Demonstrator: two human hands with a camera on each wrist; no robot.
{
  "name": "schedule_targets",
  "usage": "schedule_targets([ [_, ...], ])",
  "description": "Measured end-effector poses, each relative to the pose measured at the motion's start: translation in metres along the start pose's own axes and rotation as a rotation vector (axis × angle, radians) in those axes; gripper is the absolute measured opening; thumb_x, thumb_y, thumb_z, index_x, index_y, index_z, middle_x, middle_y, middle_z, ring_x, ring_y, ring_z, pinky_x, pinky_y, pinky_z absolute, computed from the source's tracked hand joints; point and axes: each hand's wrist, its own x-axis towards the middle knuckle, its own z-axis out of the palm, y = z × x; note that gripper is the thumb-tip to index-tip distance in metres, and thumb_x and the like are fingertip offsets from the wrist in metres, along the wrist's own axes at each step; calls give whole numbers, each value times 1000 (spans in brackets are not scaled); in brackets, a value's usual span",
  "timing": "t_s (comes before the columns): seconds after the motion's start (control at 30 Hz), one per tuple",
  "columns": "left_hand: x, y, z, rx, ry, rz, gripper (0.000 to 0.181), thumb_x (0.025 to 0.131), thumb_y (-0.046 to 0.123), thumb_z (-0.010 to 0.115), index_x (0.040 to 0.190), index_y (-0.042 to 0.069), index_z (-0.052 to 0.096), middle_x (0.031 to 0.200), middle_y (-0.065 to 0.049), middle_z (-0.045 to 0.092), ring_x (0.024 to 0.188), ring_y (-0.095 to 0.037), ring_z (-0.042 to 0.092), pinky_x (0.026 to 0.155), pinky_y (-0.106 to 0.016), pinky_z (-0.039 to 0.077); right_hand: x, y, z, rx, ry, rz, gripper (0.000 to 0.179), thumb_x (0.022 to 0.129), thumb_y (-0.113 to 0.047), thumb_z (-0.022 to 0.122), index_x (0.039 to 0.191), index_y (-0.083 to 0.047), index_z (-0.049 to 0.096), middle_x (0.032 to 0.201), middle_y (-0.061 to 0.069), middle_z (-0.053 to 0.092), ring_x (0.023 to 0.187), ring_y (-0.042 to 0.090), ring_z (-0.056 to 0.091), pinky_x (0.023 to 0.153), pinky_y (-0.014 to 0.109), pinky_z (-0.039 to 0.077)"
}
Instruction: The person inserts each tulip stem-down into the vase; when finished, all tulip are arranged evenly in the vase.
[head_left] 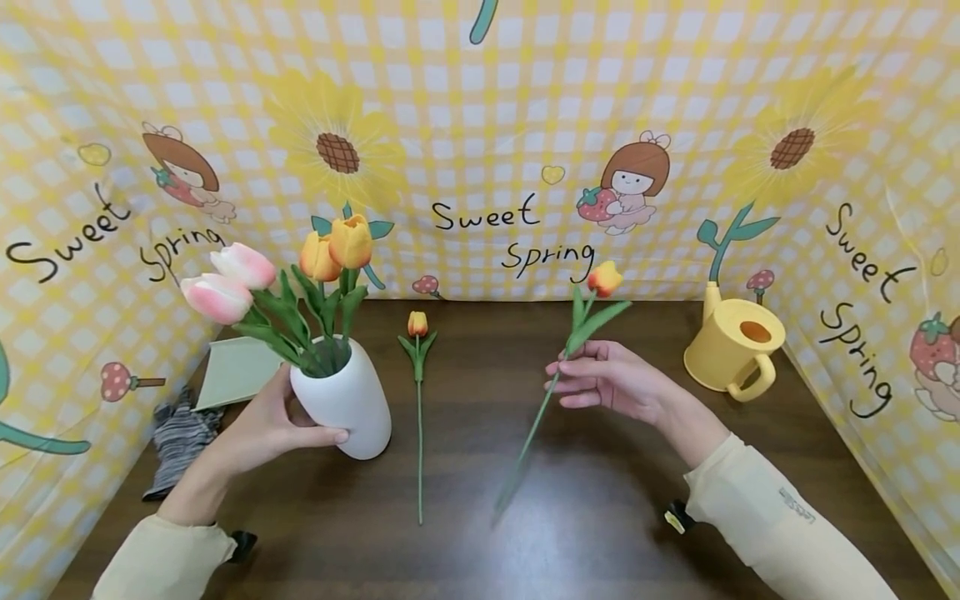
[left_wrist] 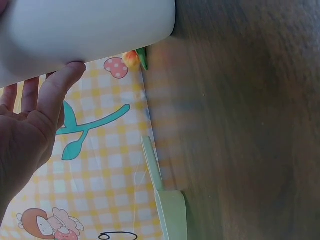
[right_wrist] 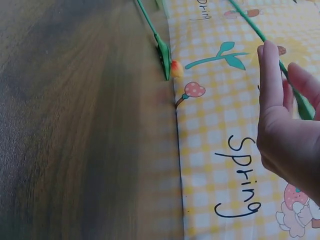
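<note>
My left hand (head_left: 258, 425) grips a white vase (head_left: 348, 400) around its side, thumb across the front; the vase leans to the left. Two pink-and-white tulips (head_left: 217, 300) and two orange-yellow tulips (head_left: 350, 242) stand in it, their lower stems hidden inside. In my right hand (head_left: 611, 379) an orange-red tulip (head_left: 604, 279) is pinched by its green stem just below the leaves, the stem slanting down to the left. The right wrist view also shows that stem (right_wrist: 250, 25) between thumb and fingers. Between the hands, another tulip (head_left: 418, 400) lies on the table.
A yellow watering can (head_left: 731, 346) stands at the back right of the brown table (head_left: 465, 550). At the left lie a pale green object (head_left: 238, 371) and a grey striped cloth (head_left: 183, 437). A yellow checked cloth (head_left: 480, 108) walls the back and sides.
</note>
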Motion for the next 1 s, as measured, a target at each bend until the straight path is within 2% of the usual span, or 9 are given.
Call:
schedule_targets([
  [0.17, 1, -1, 0, -6, 7, 3, 95, 79, -3, 85, 152, 18, 28, 135, -14, 49, 111, -25, 65, 76, -43, 61, -5, -2, 6, -23, -71, -110, 19, 100, 7, 54, 100, -5, 69, 109, 13, 74, 101, 25, 73, 92, 51, 54],
  [0.33, 1, -2, 0, -6, 10, 0, 96, 78, -3, 85, 152, 19, 28, 135, -14, 49, 110, -25, 65, 76, -44, 61, -7, -2, 11, -58, -138, -208, 17, 99, 9, 56, 98, -4, 66, 109, 15, 74, 102, 25, 73, 90, 49, 55],
  [0.6, -1, -3, 0, 4, 10, -7, 96, 79, -2, 85, 152, 19, 27, 135, -14, 49, 110, -24, 65, 76, -43, 61, -7, -6, 24, 3, -143, -302, 16, 99, 8, 54, 96, -3, 66, 110, 13, 73, 109, 29, 70, 89, 46, 55],
  [0.73, -2, -4, 0, 17, 15, -14, 96, 79, 0, 85, 152, 19, 26, 136, -14, 49, 111, -24, 64, 77, -42, 61, -6, -12, 34, 26, -146, -396, 16, 98, 8, 55, 93, -3, 65, 109, 14, 72, 110, 31, 69, 87, 45, 57],
  [0.87, -2, -4, 0, 24, 18, -15, 95, 79, 0, 86, 152, 18, 27, 135, -14, 50, 110, -24, 65, 76, -42, 61, -5, -22, 48, 12, -184, -497, 14, 99, 6, 57, 93, -3, 66, 108, 14, 72, 109, 32, 70, 86, 44, 58],
  [1.0, -2, -4, 0, 13, 13, -7, 95, 79, -1, 85, 151, 18, 27, 134, -15, 50, 109, -25, 65, 76, -42, 61, -4, -32, 64, 47, -223, -556, 13, 98, 6, 57, 94, -3, 66, 109, 14, 71, 109, 32, 69, 85, 42, 59],
])
